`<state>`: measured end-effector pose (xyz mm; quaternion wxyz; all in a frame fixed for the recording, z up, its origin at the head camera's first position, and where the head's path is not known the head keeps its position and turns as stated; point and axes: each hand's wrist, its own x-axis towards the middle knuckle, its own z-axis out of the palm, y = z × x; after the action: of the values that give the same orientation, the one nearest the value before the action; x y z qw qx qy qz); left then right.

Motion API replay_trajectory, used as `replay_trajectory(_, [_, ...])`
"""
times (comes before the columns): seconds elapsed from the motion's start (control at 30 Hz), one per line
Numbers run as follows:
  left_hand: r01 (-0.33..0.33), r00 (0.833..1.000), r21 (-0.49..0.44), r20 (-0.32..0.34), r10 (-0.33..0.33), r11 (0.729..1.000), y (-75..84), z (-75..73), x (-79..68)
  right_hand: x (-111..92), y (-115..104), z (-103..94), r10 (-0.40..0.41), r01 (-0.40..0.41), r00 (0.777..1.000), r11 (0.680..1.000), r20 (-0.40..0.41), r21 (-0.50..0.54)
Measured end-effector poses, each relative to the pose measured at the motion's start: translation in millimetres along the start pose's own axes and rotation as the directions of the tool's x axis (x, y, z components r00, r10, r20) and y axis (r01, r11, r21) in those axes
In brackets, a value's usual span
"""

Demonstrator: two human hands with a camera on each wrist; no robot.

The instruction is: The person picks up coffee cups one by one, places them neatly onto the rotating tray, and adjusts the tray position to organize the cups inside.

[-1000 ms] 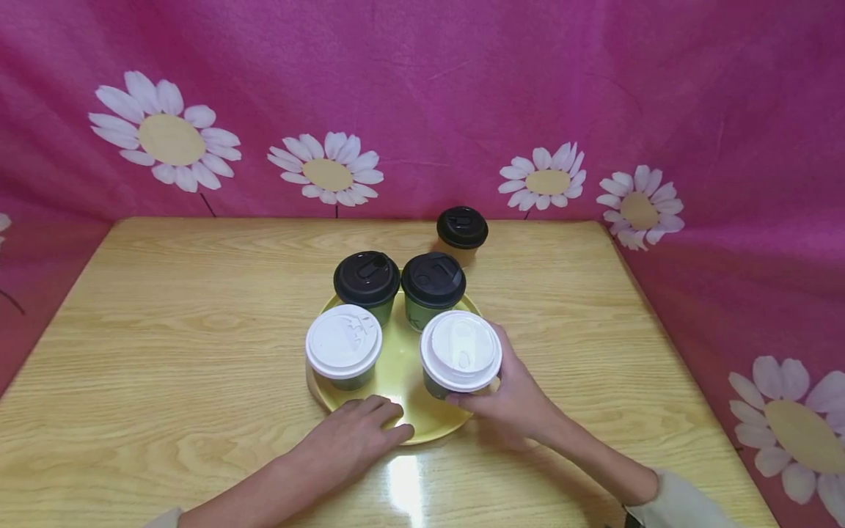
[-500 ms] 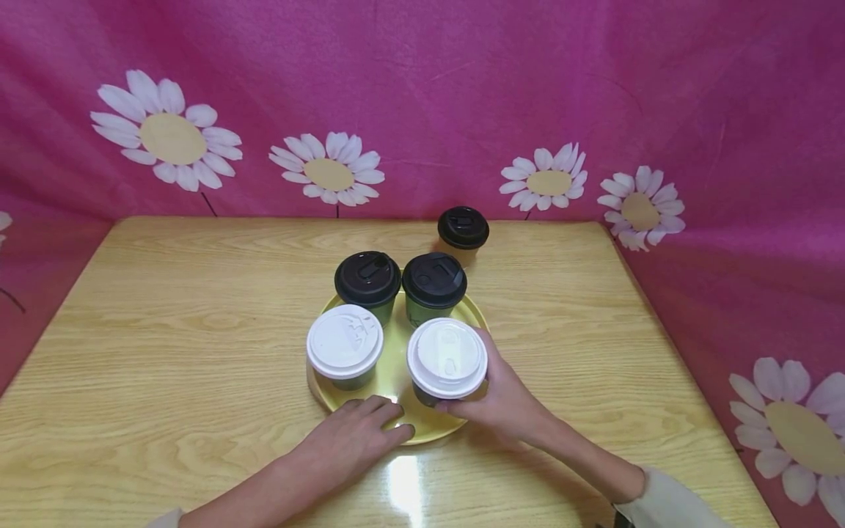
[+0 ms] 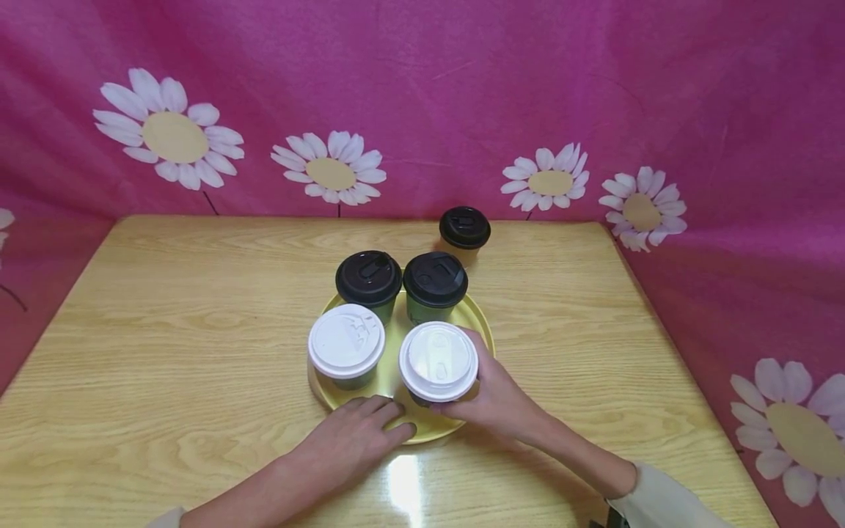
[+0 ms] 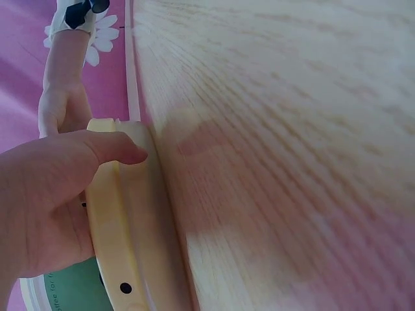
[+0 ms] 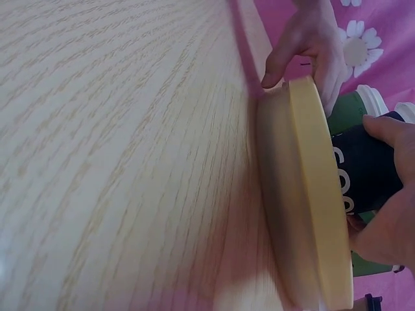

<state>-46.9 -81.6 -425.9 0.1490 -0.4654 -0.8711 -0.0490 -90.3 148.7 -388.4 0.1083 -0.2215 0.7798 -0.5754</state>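
My right hand (image 3: 498, 396) grips a dark paper coffee cup (image 5: 366, 165) with lettering and a white lid (image 3: 439, 362), at the near right of a round yellow tray (image 3: 396, 352). In the right wrist view the cup's base is at the tray; whether it touches the floor is hard to tell. My left hand (image 3: 356, 433) holds the tray's near rim, thumb outside and fingers over the inner side. A white-lidded green cup (image 3: 346, 343) stands at the tray's left. Behind are two green cups with black lids, a left one (image 3: 370, 279) and a right one (image 3: 436, 280).
Another coffee cup with a black lid (image 3: 465, 229) and brownish body stands on the wooden table (image 3: 198, 308) behind the tray. A pink flowered cloth (image 3: 436, 95) hangs along the back and right side.
My right hand has carried the white-lidded dark cup left and slightly toward me over the tray. My left hand has stayed on the rim, and the other cups have not moved.
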Motion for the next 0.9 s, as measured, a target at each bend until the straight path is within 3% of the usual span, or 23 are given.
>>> replay_trajectory(0.13, [0.001, 1.000, -0.017, 0.011, -0.001, 1.000, -0.4, 0.3, 0.1, 0, -10, 3.0, 0.022, -0.022, 1.000, 1.000, 0.011, 0.006])
replay_trajectory(0.4, [0.007, 1.000, -0.042, 0.025, -0.006, 0.999, -1.5, -0.5, -0.1, 3, 14, 3.9, 0.035, -0.034, 0.999, 0.999, 0.021, -0.020])
replay_trajectory(0.6, [0.012, 1.000, -0.071, 0.026, -0.010, 0.997, -1.6, -3.8, -1.2, 4, 8, 5.1, 0.037, -0.037, 0.999, 0.999, 0.026, -0.016])
replay_trajectory(0.9, [-0.031, 0.997, -0.132, -0.079, 0.020, 0.991, -1.9, -23.6, 0.9, 3, -20, 7.7, 0.041, -0.041, 0.998, 0.999, 0.038, -0.006])
